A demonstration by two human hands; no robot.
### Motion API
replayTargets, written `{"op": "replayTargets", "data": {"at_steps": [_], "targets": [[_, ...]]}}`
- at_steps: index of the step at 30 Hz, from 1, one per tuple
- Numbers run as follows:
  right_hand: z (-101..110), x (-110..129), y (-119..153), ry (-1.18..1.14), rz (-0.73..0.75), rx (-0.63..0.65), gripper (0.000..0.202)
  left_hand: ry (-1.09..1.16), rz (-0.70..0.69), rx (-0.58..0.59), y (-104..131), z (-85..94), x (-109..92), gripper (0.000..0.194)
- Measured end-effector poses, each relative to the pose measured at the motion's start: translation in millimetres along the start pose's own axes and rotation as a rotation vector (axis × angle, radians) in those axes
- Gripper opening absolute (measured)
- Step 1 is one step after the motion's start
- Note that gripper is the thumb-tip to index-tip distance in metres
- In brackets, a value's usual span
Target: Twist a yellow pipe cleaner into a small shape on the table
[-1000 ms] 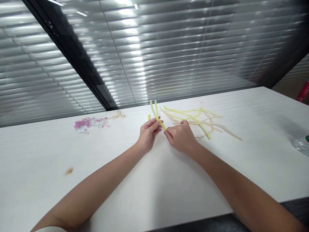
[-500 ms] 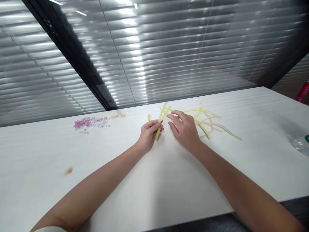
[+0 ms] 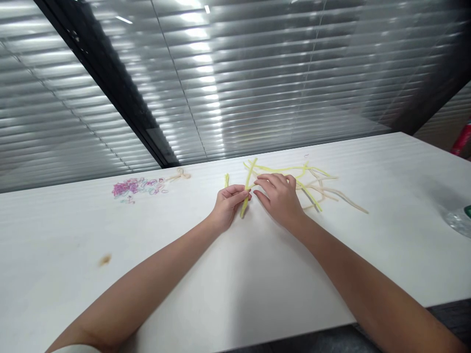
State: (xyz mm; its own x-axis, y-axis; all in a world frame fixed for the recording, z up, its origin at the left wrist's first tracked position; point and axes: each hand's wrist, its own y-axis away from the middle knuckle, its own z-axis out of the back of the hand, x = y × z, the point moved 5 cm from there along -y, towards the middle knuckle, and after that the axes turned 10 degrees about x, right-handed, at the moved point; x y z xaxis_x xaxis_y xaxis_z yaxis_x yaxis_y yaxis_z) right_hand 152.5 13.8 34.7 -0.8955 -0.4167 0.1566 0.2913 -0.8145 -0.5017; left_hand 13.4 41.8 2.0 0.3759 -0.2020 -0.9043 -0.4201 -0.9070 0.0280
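My left hand (image 3: 228, 206) is closed in a pinch on crossed yellow pipe cleaners (image 3: 244, 208) just above the white table. One strand slants upward from the thumb, and a short end hangs below it. From the pinch another strand runs sideways to the fingertips of my right hand (image 3: 277, 196), whose fingers are curled over it; the thumb sits just below, and its contact is partly hidden. Behind and to the right of this hand lie loose yellow pipe cleaners (image 3: 312, 198) and beige ones (image 3: 349, 201). A short folded yellow piece (image 3: 226, 179) is behind my left hand.
Small purple, pink and blue loops (image 3: 127, 188) are heaped at the back left, beside a twisted beige piece (image 3: 180, 174). A brown stain (image 3: 105, 260) marks the white table (image 3: 176, 304). A clear bottle (image 3: 458, 220) lies at the right edge. Window blinds (image 3: 257, 73) stand behind.
My right hand has moved slightly left and its fingers have drawn together onto one yellow strand, which now points sideways rather than up. My left hand keeps its pinch.
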Motion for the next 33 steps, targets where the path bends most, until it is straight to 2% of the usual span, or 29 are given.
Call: {"op": "replayTargets", "data": {"at_steps": [5,14,21,33], "targets": [[-6,3,1,-0.058,-0.005,0.085,0.012,0.019,-0.014,-0.006,-1,0.5,1,0.021],[-4,9,1,-0.110,0.054,0.161,0.020,0.046,-0.080,-0.073,-2,6.9,3,0.020],[3,6,1,-0.093,0.105,0.166,0.024,0.048,-0.089,-0.135,-1,8.4,3,0.023],[9,6,1,-0.090,0.187,0.171,0.028,-0.032,-0.124,-0.123,0,9.2,2,0.020]]}}
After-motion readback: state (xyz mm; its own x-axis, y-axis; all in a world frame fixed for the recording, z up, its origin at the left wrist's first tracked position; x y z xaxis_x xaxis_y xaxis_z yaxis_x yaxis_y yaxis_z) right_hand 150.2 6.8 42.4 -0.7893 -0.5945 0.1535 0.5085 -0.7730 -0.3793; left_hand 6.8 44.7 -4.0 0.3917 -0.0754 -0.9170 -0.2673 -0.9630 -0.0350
